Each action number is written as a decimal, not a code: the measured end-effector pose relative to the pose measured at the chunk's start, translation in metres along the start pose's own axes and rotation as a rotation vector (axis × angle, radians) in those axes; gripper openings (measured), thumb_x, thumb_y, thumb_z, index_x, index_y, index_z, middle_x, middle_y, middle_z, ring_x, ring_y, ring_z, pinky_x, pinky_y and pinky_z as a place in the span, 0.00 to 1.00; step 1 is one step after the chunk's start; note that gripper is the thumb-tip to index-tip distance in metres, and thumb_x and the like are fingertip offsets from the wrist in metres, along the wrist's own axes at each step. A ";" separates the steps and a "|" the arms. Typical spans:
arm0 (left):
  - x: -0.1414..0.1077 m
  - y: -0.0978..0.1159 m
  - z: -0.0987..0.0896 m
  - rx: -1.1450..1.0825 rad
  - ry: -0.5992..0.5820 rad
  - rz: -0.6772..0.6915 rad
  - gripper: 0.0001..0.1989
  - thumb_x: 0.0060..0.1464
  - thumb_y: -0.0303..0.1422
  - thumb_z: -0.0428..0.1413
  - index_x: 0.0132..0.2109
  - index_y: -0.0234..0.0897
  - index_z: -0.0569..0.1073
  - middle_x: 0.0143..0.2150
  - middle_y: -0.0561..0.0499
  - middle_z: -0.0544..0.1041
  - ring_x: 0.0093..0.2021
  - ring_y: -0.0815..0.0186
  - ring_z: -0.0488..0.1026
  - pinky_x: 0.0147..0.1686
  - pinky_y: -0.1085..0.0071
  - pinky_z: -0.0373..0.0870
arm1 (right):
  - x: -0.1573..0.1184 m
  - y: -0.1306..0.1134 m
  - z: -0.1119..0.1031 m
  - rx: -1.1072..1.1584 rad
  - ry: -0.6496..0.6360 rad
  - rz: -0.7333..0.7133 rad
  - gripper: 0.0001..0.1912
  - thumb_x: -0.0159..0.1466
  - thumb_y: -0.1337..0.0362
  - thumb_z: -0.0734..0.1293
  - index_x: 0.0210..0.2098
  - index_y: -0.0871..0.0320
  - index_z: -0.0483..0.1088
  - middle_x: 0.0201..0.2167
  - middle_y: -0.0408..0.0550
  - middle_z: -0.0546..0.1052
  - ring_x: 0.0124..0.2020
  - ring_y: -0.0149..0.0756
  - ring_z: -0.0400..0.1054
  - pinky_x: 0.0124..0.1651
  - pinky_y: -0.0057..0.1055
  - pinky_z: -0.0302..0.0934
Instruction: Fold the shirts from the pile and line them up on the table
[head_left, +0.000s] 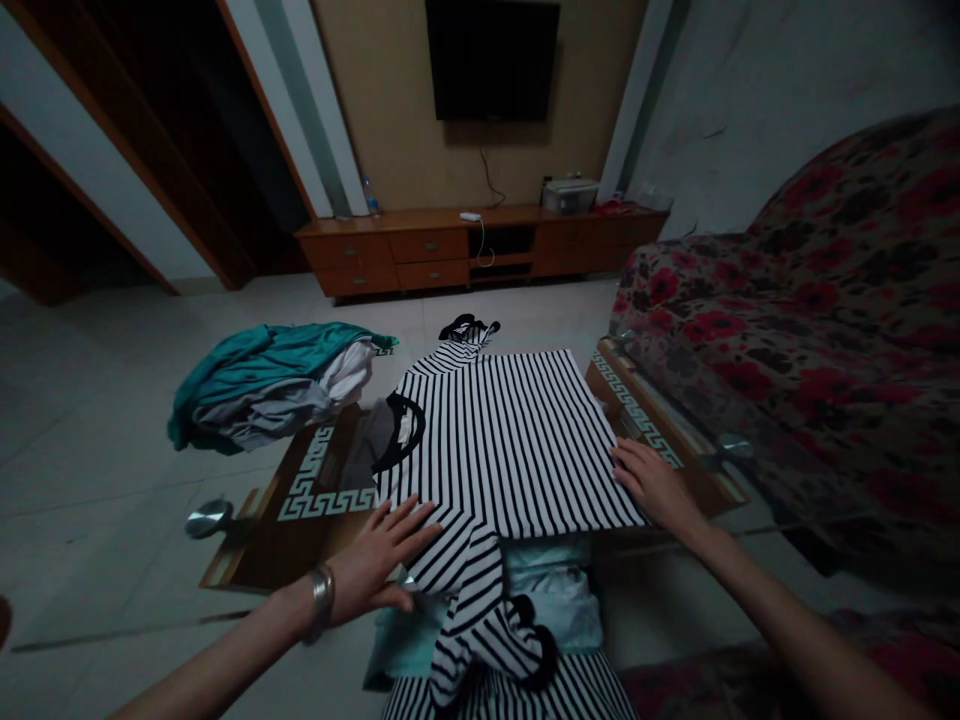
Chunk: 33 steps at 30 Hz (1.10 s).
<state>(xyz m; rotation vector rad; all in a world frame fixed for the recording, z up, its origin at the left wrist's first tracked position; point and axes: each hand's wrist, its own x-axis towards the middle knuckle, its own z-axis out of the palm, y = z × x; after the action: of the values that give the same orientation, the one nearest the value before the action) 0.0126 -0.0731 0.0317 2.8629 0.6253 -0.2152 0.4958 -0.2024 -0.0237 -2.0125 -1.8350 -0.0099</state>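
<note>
Lying spread over the glass table [324,503], the striped shirt [517,440] is between my two hands, collar to the left and hem to the right. My left hand [375,562] is palm down at the near shoulder, just nearer to me than the black neckband [391,461]. Its fingers are straight and spread, laid on top of the cloth rather than closed around it. My right hand [660,490] is at the near part of the hem, fingers extended over the edge; I cannot tell whether its thumb pinches the fabric from beneath. I note the body of the shirt as largely flat, its stripes running parallel to the hem. The near sleeve [484,590] bends toward me and bunches at its dark cuff; the far sleeve [450,355] points away, crumpled at its end. Pale blue cloth [555,600] shows below the shirt's near side. I record a pile of teal, grey and white clothes [262,370] beyond the left hand, well apart from it. A flowered sofa [720,310] is at the right; a wooden cabinet [427,248] is across the floor, below a television [491,60].
</note>
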 end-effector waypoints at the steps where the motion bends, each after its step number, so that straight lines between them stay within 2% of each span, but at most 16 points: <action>1: -0.008 0.006 0.005 0.023 0.016 -0.028 0.47 0.44 0.57 0.58 0.68 0.51 0.51 0.70 0.46 0.49 0.70 0.48 0.40 0.65 0.46 0.41 | -0.017 -0.003 -0.004 0.034 -0.024 -0.035 0.21 0.65 0.59 0.58 0.56 0.50 0.67 0.59 0.53 0.67 0.61 0.43 0.59 0.63 0.43 0.55; 4: -0.018 0.027 0.023 0.143 0.046 -0.119 0.46 0.45 0.44 0.63 0.68 0.52 0.50 0.71 0.47 0.46 0.70 0.47 0.39 0.64 0.44 0.43 | -0.062 -0.016 -0.005 0.061 -0.095 -0.143 0.23 0.65 0.59 0.60 0.60 0.45 0.62 0.61 0.48 0.65 0.61 0.40 0.58 0.62 0.42 0.57; 7: -0.015 0.045 0.042 0.270 0.165 -0.254 0.39 0.51 0.27 0.57 0.67 0.52 0.52 0.71 0.49 0.47 0.70 0.48 0.41 0.63 0.44 0.46 | -0.091 -0.028 0.000 -0.021 -0.060 -0.237 0.25 0.64 0.62 0.62 0.61 0.49 0.60 0.62 0.50 0.63 0.62 0.44 0.57 0.60 0.49 0.57; 9: -0.013 0.052 0.050 0.301 0.244 -0.295 0.38 0.52 0.22 0.52 0.67 0.51 0.54 0.71 0.50 0.48 0.69 0.49 0.43 0.63 0.46 0.48 | -0.103 -0.041 0.001 -0.075 0.005 -0.257 0.27 0.64 0.65 0.62 0.62 0.54 0.58 0.62 0.53 0.62 0.63 0.47 0.56 0.59 0.51 0.58; 13: -0.017 0.052 0.052 0.270 0.303 -0.265 0.38 0.50 0.19 0.50 0.67 0.49 0.54 0.70 0.53 0.50 0.69 0.55 0.45 0.64 0.51 0.48 | -0.120 -0.091 0.005 -0.086 0.109 -0.306 0.28 0.64 0.71 0.59 0.64 0.58 0.55 0.62 0.57 0.62 0.64 0.46 0.53 0.60 0.49 0.58; 16: -0.022 0.051 0.049 0.228 0.314 -0.237 0.39 0.50 0.20 0.50 0.67 0.46 0.52 0.70 0.51 0.52 0.69 0.58 0.45 0.65 0.54 0.46 | -0.124 -0.143 0.012 -0.009 0.114 -0.514 0.28 0.66 0.74 0.56 0.64 0.54 0.54 0.63 0.53 0.60 0.66 0.41 0.49 0.61 0.46 0.56; 19: -0.026 0.052 0.046 0.189 0.307 -0.219 0.41 0.48 0.22 0.52 0.68 0.43 0.50 0.70 0.50 0.51 0.70 0.59 0.44 0.66 0.55 0.43 | -0.118 -0.187 0.018 0.067 0.101 -0.695 0.26 0.67 0.73 0.56 0.63 0.50 0.56 0.63 0.49 0.61 0.66 0.39 0.48 0.62 0.46 0.55; 21: -0.027 0.054 0.044 0.182 0.293 -0.220 0.41 0.48 0.22 0.53 0.68 0.44 0.52 0.70 0.50 0.52 0.70 0.59 0.44 0.66 0.54 0.43 | -0.110 -0.210 0.018 0.125 0.062 -0.764 0.21 0.67 0.71 0.58 0.58 0.49 0.62 0.62 0.47 0.63 0.66 0.40 0.49 0.62 0.47 0.54; 24: -0.028 0.055 0.041 0.198 0.280 -0.236 0.40 0.47 0.21 0.53 0.66 0.46 0.56 0.69 0.51 0.55 0.69 0.58 0.45 0.65 0.53 0.45 | -0.102 -0.233 0.011 0.314 -0.044 -0.766 0.07 0.66 0.62 0.63 0.42 0.54 0.71 0.53 0.44 0.72 0.59 0.40 0.58 0.60 0.46 0.55; 26: -0.028 0.055 0.041 0.219 0.276 -0.234 0.39 0.47 0.21 0.54 0.65 0.49 0.57 0.68 0.51 0.56 0.69 0.57 0.46 0.64 0.51 0.46 | -0.103 -0.239 0.005 0.468 -0.099 -0.685 0.07 0.65 0.61 0.63 0.35 0.56 0.71 0.43 0.44 0.76 0.51 0.36 0.66 0.56 0.41 0.59; 28: -0.028 0.053 0.043 0.242 0.284 -0.220 0.39 0.47 0.21 0.55 0.65 0.52 0.56 0.68 0.51 0.56 0.69 0.54 0.47 0.64 0.49 0.48 | -0.105 -0.233 -0.003 0.520 -0.099 -0.593 0.06 0.66 0.64 0.62 0.39 0.56 0.70 0.40 0.45 0.76 0.47 0.34 0.67 0.53 0.37 0.62; 30: -0.027 0.050 0.047 0.267 0.309 -0.200 0.40 0.48 0.22 0.55 0.65 0.54 0.55 0.69 0.51 0.55 0.69 0.52 0.47 0.63 0.48 0.48 | -0.106 -0.210 -0.010 0.417 -0.051 -0.530 0.12 0.65 0.67 0.61 0.48 0.56 0.69 0.48 0.49 0.74 0.53 0.37 0.64 0.55 0.41 0.60; 33: -0.027 0.047 0.052 0.297 0.349 -0.180 0.40 0.49 0.23 0.55 0.66 0.56 0.54 0.70 0.49 0.51 0.69 0.50 0.46 0.62 0.46 0.49 | -0.104 -0.152 -0.017 0.139 0.061 -0.392 0.28 0.61 0.71 0.63 0.60 0.55 0.60 0.60 0.55 0.63 0.62 0.46 0.54 0.60 0.50 0.55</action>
<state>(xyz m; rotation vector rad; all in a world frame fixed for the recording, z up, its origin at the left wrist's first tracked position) 0.0032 -0.1371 -0.0061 3.1583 0.9934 0.1890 0.3414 -0.2999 0.0077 -1.5183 -2.0975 -0.0546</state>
